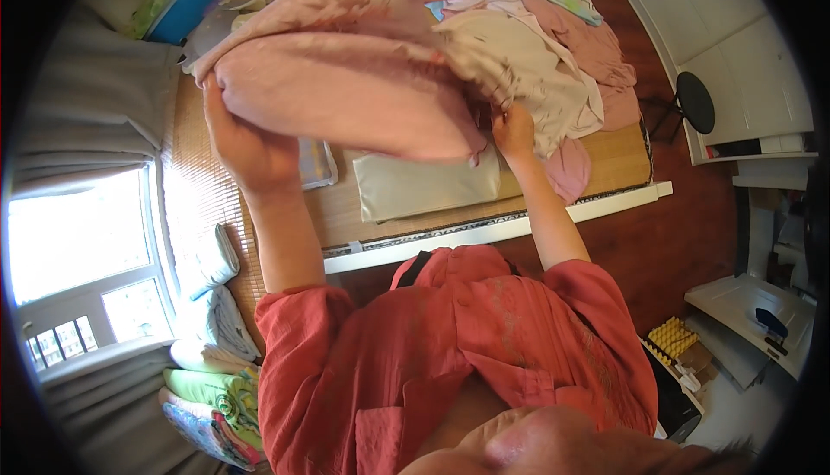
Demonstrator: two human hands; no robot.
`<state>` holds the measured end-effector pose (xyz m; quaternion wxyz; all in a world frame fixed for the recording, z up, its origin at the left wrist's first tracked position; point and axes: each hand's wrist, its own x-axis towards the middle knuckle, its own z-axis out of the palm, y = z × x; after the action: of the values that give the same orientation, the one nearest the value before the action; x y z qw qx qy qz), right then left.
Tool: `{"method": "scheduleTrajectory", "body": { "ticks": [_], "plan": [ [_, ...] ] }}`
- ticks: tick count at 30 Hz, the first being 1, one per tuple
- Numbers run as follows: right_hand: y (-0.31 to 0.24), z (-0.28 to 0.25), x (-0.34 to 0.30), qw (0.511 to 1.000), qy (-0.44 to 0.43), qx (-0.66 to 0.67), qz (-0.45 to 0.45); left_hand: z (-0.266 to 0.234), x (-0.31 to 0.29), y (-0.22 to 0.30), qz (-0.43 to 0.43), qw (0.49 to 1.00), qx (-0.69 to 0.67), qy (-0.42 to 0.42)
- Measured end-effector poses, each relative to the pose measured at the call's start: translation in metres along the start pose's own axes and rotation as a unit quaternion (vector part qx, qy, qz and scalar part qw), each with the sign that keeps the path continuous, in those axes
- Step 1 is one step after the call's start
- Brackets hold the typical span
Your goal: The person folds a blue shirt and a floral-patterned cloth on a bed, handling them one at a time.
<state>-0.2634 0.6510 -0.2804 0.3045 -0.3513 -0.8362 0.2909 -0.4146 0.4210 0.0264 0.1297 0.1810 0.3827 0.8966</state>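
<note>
Pink bedding, a soft padded roll of cloth, hung lifted above the bed, held between both hands over the near half of the mat. Its left end bulged out past the left hand, and its right end ran into a cream cloth heaped with other pink and pale clothes toward the far right of the bed.

The bed's white edge ran just in front of the person's red shirt, so little room lay between body and bed. On the mat under the lifted roll sat a flat grey pillow, near that white edge. Dark red floor lay open to the right of the bed, with a black stool beside a white cabinet further off. On the left, folded cloths were stacked beside a bright window, close against the bed's side.

The left arm reached up and forward, the hand turned palm inward with fingers curled shut around the roll's left end. The right hand was raised at about the same height, fingers pinched closed on the fabric where pink bedding and cream cloth met; which layer it gripped could not be told. Both forearms were bare and spread apart, elbows bent.
</note>
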Motion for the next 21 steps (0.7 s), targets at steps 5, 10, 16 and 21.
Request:
{"method": "scheduleTrajectory", "body": {
  "ticks": [5,10,16,21],
  "plan": [
    [0.020,-0.063,0.008,0.972,0.062,0.132,0.183,-0.089,0.020,0.045,-0.047,0.992,0.051,0.104],
    [0.053,-0.212,0.024,0.905,0.313,0.283,0.048,-0.208,0.017,0.120,0.075,0.950,0.291,0.089],
    [0.117,-0.228,0.013,0.926,0.359,0.035,0.115,-0.230,-0.011,0.169,0.176,0.892,0.416,-0.020],
    [0.128,-0.141,-0.045,0.990,0.029,-0.055,0.124,-0.221,-0.051,0.112,-0.111,0.970,0.207,-0.056]
  ]
}}
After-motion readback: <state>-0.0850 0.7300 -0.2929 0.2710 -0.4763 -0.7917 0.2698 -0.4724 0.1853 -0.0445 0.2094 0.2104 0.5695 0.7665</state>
